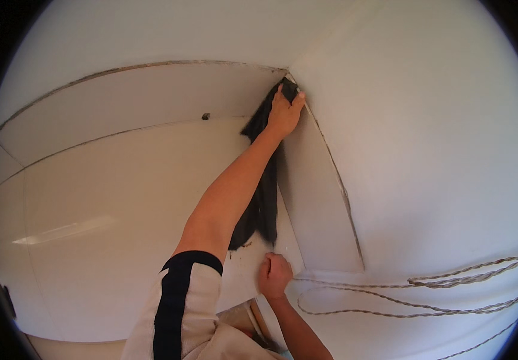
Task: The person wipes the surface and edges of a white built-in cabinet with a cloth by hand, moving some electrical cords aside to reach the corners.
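Observation:
High in the corner, my left hand (286, 110) presses a black cloth (268, 193) against the pale edge strip (326, 139), fingers and thumb spread over its top end. The cloth hangs down behind my forearm, which hides part of it. Its lower end splits into two dark flaps over the glossy cream wall panel (150, 189). My right hand (276, 274) is closed in a fist just below the tip of the longer flap. Nothing shows between its fingers, and the side against the wall is hidden.
Twisted cables (457, 283) run along the right-hand wall and end near my right hand. A small dark hole (205, 116) sits at the seam below the upper panel band (150, 94). Brown marks (241, 246) spot the wall. A wooden edge (261, 320) shows at the bottom.

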The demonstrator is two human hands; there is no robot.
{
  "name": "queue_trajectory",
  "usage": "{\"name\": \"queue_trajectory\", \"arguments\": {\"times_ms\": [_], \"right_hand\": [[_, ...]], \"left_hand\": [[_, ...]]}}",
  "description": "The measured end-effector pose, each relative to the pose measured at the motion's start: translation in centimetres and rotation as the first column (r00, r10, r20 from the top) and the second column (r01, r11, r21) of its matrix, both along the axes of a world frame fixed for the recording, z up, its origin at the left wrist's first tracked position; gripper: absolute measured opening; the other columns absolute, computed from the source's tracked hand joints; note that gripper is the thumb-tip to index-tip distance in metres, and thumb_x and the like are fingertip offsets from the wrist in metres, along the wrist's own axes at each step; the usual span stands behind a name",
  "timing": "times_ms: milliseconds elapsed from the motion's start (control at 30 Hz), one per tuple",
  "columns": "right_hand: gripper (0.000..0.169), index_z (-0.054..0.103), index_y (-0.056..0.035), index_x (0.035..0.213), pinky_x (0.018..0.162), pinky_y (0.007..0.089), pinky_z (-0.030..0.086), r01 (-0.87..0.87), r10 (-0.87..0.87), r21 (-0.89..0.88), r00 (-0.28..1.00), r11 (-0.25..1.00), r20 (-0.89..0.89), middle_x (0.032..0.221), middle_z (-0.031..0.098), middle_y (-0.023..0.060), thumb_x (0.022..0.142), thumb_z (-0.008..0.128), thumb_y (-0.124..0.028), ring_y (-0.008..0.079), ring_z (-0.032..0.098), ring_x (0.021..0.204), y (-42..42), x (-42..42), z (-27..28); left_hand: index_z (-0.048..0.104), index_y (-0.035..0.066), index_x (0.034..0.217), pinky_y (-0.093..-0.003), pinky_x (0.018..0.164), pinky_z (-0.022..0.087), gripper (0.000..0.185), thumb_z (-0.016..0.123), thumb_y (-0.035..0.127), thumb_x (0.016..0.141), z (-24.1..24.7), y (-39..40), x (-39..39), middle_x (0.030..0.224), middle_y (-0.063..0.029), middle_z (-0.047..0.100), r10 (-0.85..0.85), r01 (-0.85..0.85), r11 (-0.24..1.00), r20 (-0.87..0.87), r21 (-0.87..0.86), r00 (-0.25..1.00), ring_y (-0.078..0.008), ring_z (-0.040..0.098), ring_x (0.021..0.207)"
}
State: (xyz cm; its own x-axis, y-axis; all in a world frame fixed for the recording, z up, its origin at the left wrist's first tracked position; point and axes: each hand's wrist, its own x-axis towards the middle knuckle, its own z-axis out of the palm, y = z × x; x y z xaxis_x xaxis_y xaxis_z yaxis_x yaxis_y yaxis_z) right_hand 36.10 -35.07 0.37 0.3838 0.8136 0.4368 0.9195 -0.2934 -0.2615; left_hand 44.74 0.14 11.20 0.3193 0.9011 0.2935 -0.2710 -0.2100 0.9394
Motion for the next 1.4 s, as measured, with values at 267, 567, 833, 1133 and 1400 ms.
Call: {"name": "queue_trajectory", "arguments": {"times_ms": [267,567,833,1133,1400], "right_hand": [[0.010,0.058,-0.0047,0.083,0.060,0.0396,0.041,0.013,-0.015,0.054,0.999,0.998,0.038,0.075,0.059,0.0116,0.074,0.055,-0.003,0.0313,0.056,0.066,-1.1,1.2,-0.4],[0.010,0.059,-0.0042,0.085,0.062,0.0393,0.042,-0.007,0.011,0.053,0.998,0.999,-0.067,0.076,0.060,0.0125,0.075,0.056,-0.002,0.0317,0.056,0.068,0.0,0.9,1.3],[0.012,0.059,-0.0040,0.086,0.062,0.0394,0.042,-0.041,0.049,0.072,0.993,0.997,-0.110,0.078,0.060,0.0127,0.075,0.056,-0.002,0.0313,0.057,0.069,0.4,-0.2,1.3],[0.011,0.059,-0.0051,0.085,0.063,0.0407,0.042,0.023,-0.020,0.045,0.998,0.999,-0.059,0.078,0.060,0.0128,0.075,0.055,-0.004,0.0320,0.056,0.069,-0.4,1.0,0.8],[0.011,0.060,-0.0049,0.085,0.063,0.0406,0.042,-0.013,0.020,0.063,0.994,0.998,-0.107,0.079,0.060,0.0121,0.074,0.056,-0.007,0.0310,0.056,0.070,0.3,0.1,0.5]], "left_hand": [[0.014,-0.013,0.141,-0.0473,0.111,0.018,0.089,0.054,0.046,0.088,-0.7,-10.9,0.3,0.146,-0.0322,0.021,-0.015,0.016,0.980,-0.003,0.199,1.000,-0.0440,0.020,0.136],[0.017,-0.013,0.141,-0.0403,0.109,0.026,0.092,0.052,0.053,0.087,0.0,-5.5,2.1,0.145,-0.0310,0.024,0.019,-0.018,0.999,-0.005,0.037,1.000,-0.0394,0.027,0.135],[0.017,-0.010,0.142,-0.0385,0.110,0.025,0.091,0.049,0.055,0.087,0.3,2.1,0.8,0.145,-0.0290,0.026,0.016,-0.016,1.000,-0.147,0.004,0.989,-0.0377,0.026,0.135],[0.013,-0.015,0.140,-0.0409,0.111,0.022,0.096,0.053,0.054,0.086,-4.4,-14.3,-0.9,0.145,-0.0319,0.024,-0.162,0.163,0.981,-0.015,0.107,0.987,-0.0425,0.024,0.135],[0.021,-0.013,0.139,-0.0372,0.109,0.028,0.093,0.053,0.056,0.086,-3.4,-1.4,-0.3,0.142,-0.0312,0.031,-0.092,0.078,0.970,-0.050,-0.230,0.995,-0.0384,0.032,0.133]]}}
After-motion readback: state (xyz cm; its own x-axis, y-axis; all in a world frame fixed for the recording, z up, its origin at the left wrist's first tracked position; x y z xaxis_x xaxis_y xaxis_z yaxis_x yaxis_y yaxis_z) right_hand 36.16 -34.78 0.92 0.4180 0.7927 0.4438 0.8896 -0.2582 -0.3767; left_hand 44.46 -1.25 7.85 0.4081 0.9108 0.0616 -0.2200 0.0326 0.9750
